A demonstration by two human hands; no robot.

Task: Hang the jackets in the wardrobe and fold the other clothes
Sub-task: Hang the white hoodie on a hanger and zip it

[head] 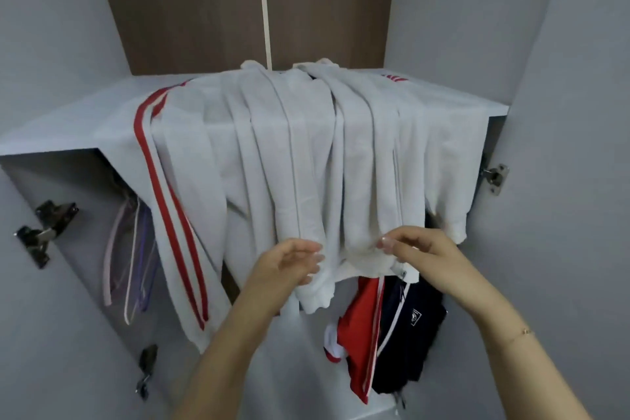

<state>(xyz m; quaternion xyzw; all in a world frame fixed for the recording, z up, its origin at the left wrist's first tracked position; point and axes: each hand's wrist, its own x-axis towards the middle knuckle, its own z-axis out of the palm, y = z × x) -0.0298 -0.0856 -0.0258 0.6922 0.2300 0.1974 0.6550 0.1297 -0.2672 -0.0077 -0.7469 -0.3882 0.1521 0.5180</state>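
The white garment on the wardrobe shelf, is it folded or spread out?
Spread out, not folded: the white garment drapes over the shelf edge, its red-striped sleeve hanging below.

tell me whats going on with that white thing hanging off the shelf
A person is handling a white garment with red stripes that lies spread over a wardrobe shelf, its lower part hanging off the front edge. The left hand touches the hanging hem with relaxed fingers, while the right hand pinches the fabric nearby. Below the shelf, a red jacket and a dark navy jacket already hang, and some empty hangers hang to the left.
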